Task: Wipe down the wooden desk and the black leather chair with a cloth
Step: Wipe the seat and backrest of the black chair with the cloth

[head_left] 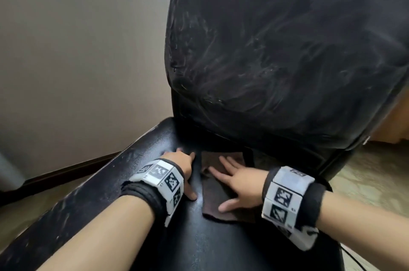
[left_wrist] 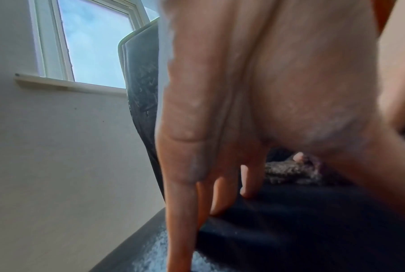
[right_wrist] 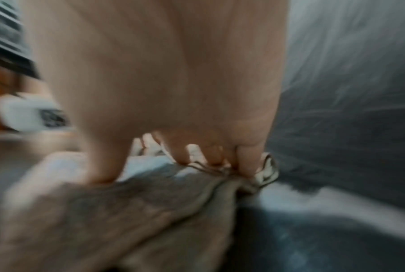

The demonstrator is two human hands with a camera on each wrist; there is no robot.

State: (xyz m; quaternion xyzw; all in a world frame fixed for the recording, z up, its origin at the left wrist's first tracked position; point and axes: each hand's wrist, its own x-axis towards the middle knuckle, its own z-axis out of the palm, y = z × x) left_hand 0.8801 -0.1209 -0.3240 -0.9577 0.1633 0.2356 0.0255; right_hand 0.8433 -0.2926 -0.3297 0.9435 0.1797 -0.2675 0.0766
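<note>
A black leather chair fills the head view, its dusty streaked backrest (head_left: 276, 45) upright and its seat (head_left: 199, 237) below me. A dark brown cloth (head_left: 215, 193) lies flat on the seat near the backrest. My right hand (head_left: 234, 180) presses flat on the cloth with fingers spread and straight. My left hand (head_left: 183, 166) rests flat on the bare seat just left of the cloth, fingers straight. In the right wrist view the cloth (right_wrist: 127, 220) bunches under my fingertips (right_wrist: 250, 165). In the left wrist view my left fingers (left_wrist: 183, 202) touch the seat (left_wrist: 290, 230).
A pale wall (head_left: 77, 49) with a dark skirting board (head_left: 66, 171) stands close on the left of the chair. A window (left_wrist: 92, 42) sits high in that wall. Patterned floor (head_left: 365, 177) and a wooden piece of furniture (head_left: 394, 120) show at the right.
</note>
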